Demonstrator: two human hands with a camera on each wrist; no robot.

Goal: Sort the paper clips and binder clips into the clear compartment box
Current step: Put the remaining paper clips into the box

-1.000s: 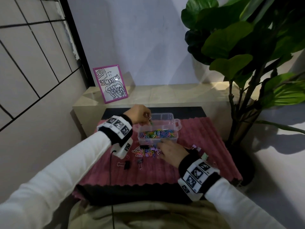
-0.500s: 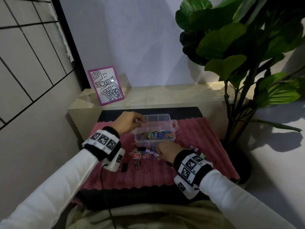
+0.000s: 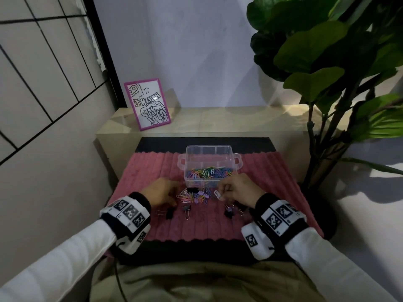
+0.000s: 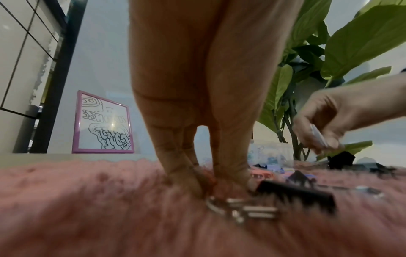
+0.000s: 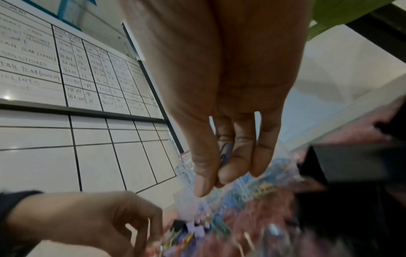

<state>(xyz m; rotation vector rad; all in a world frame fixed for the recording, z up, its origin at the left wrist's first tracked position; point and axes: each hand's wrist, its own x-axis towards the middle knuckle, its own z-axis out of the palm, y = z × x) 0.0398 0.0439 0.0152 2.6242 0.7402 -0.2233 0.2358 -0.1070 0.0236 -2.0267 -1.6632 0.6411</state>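
The clear compartment box (image 3: pixel 236 161) stands at the far middle of the pink mat, its near compartment full of coloured paper clips (image 3: pixel 207 172). A loose pile of paper clips (image 3: pixel 195 196) lies just in front of it. My left hand (image 3: pixel 172 194) is down on the mat left of the pile; its fingertips (image 4: pixel 232 175) pinch something pink, seemingly a paper clip, beside a black binder clip (image 4: pixel 296 196). My right hand (image 3: pixel 221 192) hovers right of the pile and pinches a blue paper clip (image 5: pixel 226 153) between thumb and fingers.
More black binder clips (image 3: pixel 186 209) lie scattered on the mat (image 3: pixel 152 166), one (image 3: pixel 228 212) under my right wrist. A framed drawing (image 3: pixel 148 104) leans on the beige shelf behind. A large leafy plant (image 3: pixel 327 73) stands at the right.
My left hand came back from over the box and dropped to the mat left of the pile. My right hand lifted off the pile with a clip.
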